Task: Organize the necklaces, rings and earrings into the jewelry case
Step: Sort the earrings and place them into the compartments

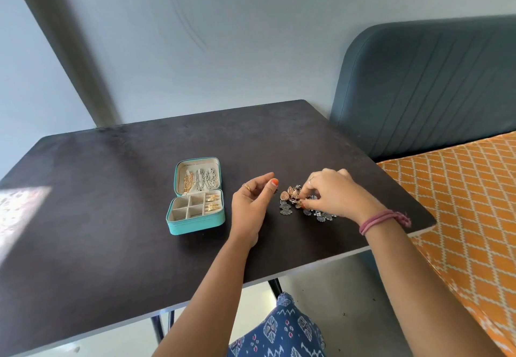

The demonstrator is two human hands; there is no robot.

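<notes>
On the table, head view:
Table [111,217]: dark, matte, flat top with a pale edge and thin metal legs.
Jewelry case [195,196]: just left of the left hand; small, teal, rounded corners, lid tipped back, cream lining.
Necklaces [201,180]: gold and silver chains hanging in the lid.
Compartments: square cells in the base; the ones nearest the left hand hold gold earrings [212,201].
Left hand [252,203]: palm turned sideways, fingers loosely curved, holding nothing; a gold ring on one finger, orange polish on the thumbnail.
Right hand [332,194]: fingertips bent down into the pile, pinching a small piece there; a ring on one finger, a pink braided cord around the wrist.
Earring pile [301,206]: between the two hands and under the right fingers; dull silver filigree pieces, fan-shaped and round, with one coppery domed piece on top.
Headboard [432,86]: beyond the right hand, padded, grey-blue, stitched in slanting lines.
Bedsheet [460,194]: right of the right arm, orange with a white lattice print.
</notes>
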